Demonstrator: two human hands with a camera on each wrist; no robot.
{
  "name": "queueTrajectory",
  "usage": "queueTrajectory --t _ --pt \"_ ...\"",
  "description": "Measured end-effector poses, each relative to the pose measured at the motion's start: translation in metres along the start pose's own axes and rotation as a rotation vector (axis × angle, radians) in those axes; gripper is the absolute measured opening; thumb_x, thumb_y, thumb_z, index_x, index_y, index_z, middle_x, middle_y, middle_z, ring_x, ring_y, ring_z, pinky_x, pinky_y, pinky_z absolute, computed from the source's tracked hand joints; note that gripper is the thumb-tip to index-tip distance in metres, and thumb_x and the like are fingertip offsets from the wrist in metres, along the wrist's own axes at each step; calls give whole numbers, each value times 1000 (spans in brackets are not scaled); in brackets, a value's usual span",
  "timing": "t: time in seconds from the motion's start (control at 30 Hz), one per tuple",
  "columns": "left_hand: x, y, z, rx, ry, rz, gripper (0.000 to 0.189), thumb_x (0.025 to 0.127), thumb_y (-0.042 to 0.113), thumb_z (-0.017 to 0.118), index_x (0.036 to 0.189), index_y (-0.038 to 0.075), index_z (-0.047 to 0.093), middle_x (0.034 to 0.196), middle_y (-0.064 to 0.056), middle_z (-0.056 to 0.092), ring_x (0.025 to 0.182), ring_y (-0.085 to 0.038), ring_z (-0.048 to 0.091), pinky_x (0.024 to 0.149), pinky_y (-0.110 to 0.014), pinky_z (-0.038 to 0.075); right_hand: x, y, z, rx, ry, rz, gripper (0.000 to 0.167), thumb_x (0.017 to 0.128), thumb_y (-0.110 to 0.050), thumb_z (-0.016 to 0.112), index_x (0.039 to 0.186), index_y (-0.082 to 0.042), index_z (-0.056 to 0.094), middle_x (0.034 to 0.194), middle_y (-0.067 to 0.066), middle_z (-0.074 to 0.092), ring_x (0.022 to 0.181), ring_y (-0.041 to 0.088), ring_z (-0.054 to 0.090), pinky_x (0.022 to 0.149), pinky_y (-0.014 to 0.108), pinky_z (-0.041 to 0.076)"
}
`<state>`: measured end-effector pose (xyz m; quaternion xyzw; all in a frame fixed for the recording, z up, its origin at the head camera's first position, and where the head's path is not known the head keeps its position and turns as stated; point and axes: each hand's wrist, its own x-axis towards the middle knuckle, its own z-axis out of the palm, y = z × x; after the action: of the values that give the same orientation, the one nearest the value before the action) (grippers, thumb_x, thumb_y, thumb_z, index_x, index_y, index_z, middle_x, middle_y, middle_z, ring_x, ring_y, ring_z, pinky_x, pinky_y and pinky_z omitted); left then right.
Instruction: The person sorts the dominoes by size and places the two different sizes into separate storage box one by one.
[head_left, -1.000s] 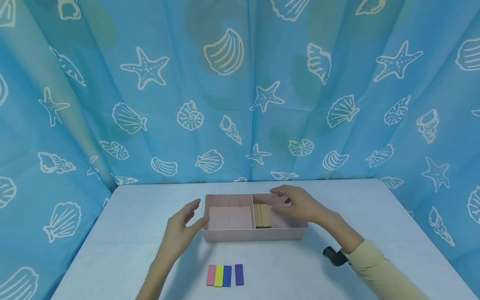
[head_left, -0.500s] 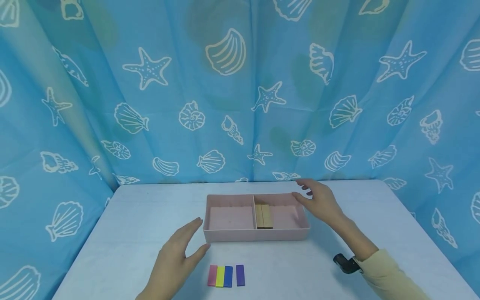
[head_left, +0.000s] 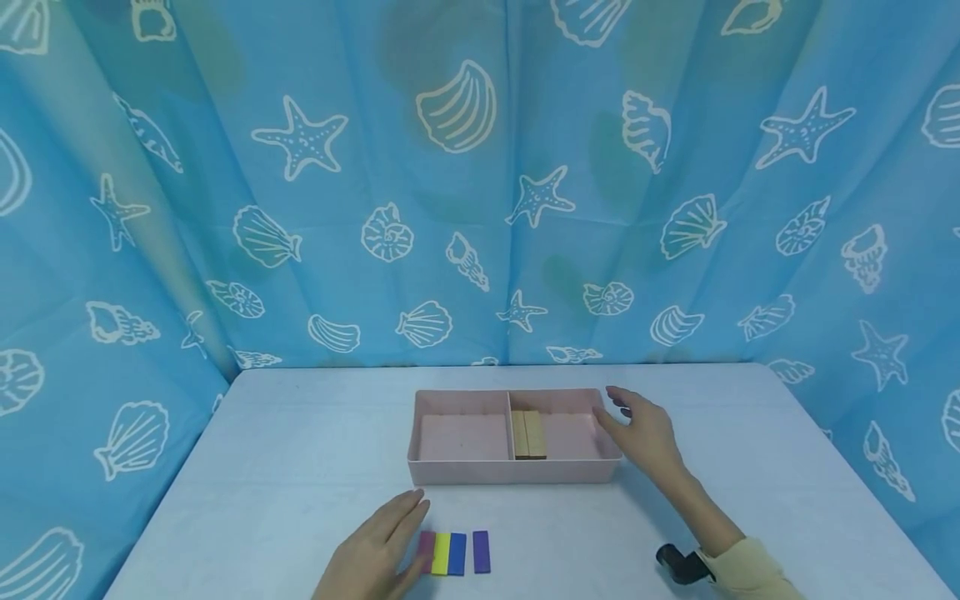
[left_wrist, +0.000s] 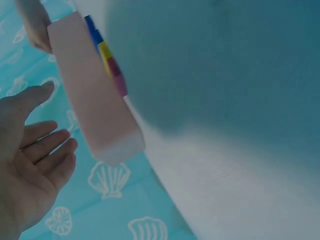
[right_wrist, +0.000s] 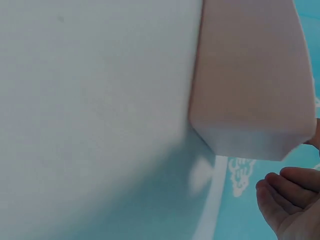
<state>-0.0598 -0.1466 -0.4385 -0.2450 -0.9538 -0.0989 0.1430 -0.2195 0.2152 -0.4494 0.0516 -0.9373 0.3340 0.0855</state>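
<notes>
Two bare hands are near a long pink box (head_left: 517, 472) on a white table (head_left: 300, 450). A divider (head_left: 510, 425) splits the box; just to its right, inside, two tan blocks (head_left: 536, 435) lie side by side. In front of the box, on the wearer's side, are four small flat pieces: a pink piece (head_left: 427, 546), a yellow piece (head_left: 440, 553) and a blue piece (head_left: 457, 554) edge to edge, then a purple piece (head_left: 482, 552) slightly apart, right of the blue. The left hand (head_left: 371, 550) is in front of the box's left end, fingers extended, thumb beside the pink piece; it holds nothing, and whether it touches that piece cannot be told. The right hand (head_left: 645, 429) is at the box's right end, thumb spread well away from gently bent fingers, grasping nothing; contact with the box is unclear. Behind the box hangs a blue curtain (head_left: 465, 192) printed with white shells and starfish.
</notes>
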Motion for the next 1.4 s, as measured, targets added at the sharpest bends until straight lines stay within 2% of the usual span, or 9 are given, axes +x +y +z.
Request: queueTrajectory --t 0.17,0.37,0.6,0.93,1.13,1.4 --pt "-6 -1 8 -15 -187 -49 61 86 39 76 132 2 59 137 -11 57 125 -27 55 100 -39 49 -5 5 8 46 -8 22 52 98 -30 61 136 6 53 133 29 56 120 46 56 93 52 51" --pt "-7 -4 17 -55 -283 -73 66 86 42 75 134 0 57 138 -13 56 127 -29 53 103 -41 47 -6 8 14 104 -40 76 52 99 -27 59 139 6 50 134 29 55 125 44 53 99 49 48" --pt "0 -5 20 -93 -455 -151 66 86 40 75 137 2 54 142 -13 52 132 -31 48 105 -44 44 -4 8 15 169 -90 144 55 101 -27 56 143 6 45 140 28 50 131 45 46 103 54 43" --pt "3 -8 27 -162 -542 -214 64 83 33 80 137 9 56 143 -9 51 133 -29 47 104 -44 45 -7 8 20 267 -121 212 52 103 -20 49 149 3 38 148 26 43 137 43 39 107 55 38" --pt "3 -7 29 -178 -524 -196 53 84 26 79 131 10 61 137 -6 56 128 -25 52 100 -40 49 -7 11 22 277 -101 200 51 103 -18 49 148 3 38 147 25 44 136 42 40 109 54 36" --pt "5 -7 34 -184 -522 -218 43 86 21 77 126 12 65 130 -5 60 123 -25 56 98 -41 50 -10 7 22 313 -84 218 51 103 -19 49 148 3 39 148 25 43 137 42 38 109 54 36"
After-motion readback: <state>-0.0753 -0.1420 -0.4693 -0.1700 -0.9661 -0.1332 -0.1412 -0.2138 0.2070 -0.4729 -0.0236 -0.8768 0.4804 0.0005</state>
